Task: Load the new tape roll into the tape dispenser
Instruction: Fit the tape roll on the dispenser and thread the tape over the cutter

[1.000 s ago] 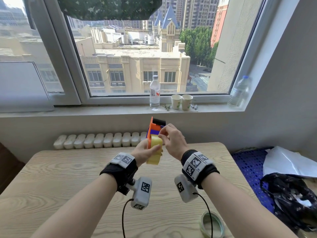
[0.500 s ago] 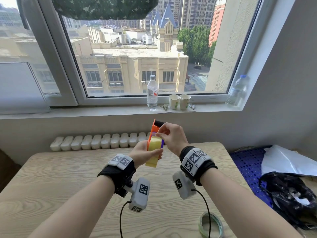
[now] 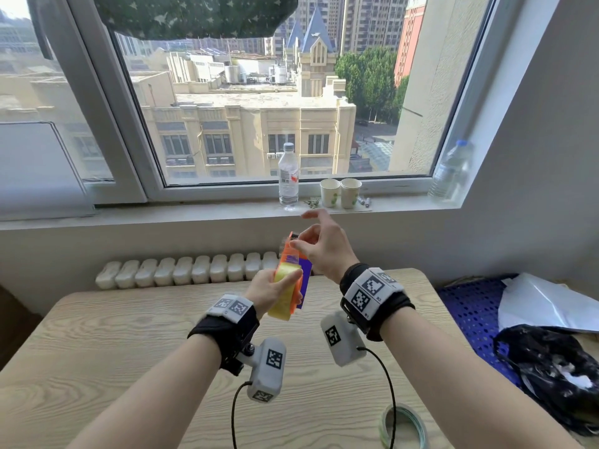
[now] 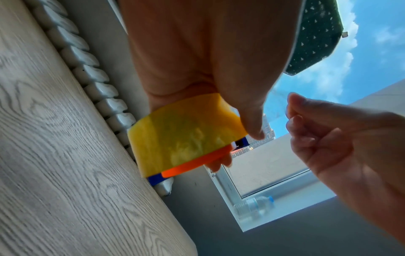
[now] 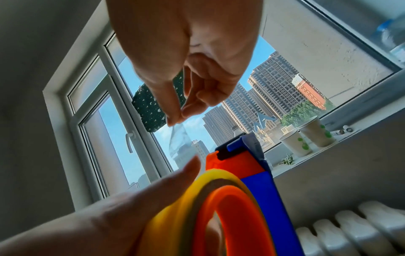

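Note:
An orange and blue tape dispenser (image 3: pixel 303 280) (image 5: pixel 258 183) with a yellow tape roll (image 3: pixel 285 288) (image 4: pixel 181 136) (image 5: pixel 186 199) on its hub is held upright above the wooden table (image 3: pixel 113 345). My left hand (image 3: pixel 269 291) (image 4: pixel 208 69) grips the roll and the dispenser from the left, thumb across the roll's face. My right hand (image 3: pixel 319 244) (image 5: pixel 177 116) is just above the dispenser's top and pinches the clear free end of the tape (image 5: pixel 178 140) between thumb and forefinger, the other fingers spread. The strip runs up from the roll.
A thin, nearly used-up tape ring (image 3: pixel 402 424) lies at the table's near right edge. A black bag (image 3: pixel 551 367) and white sheet (image 3: pixel 547 303) lie on a blue crate to the right. The windowsill holds a water bottle (image 3: pixel 288 176), two paper cups (image 3: pixel 340 192) and another bottle (image 3: pixel 450 171). A radiator (image 3: pixel 181 270) runs behind the table.
My right hand has lifted away from the roll, drawing the clear tape end upward above the dispenser's top, and its fingers have spread. The left hand keeps its hold.

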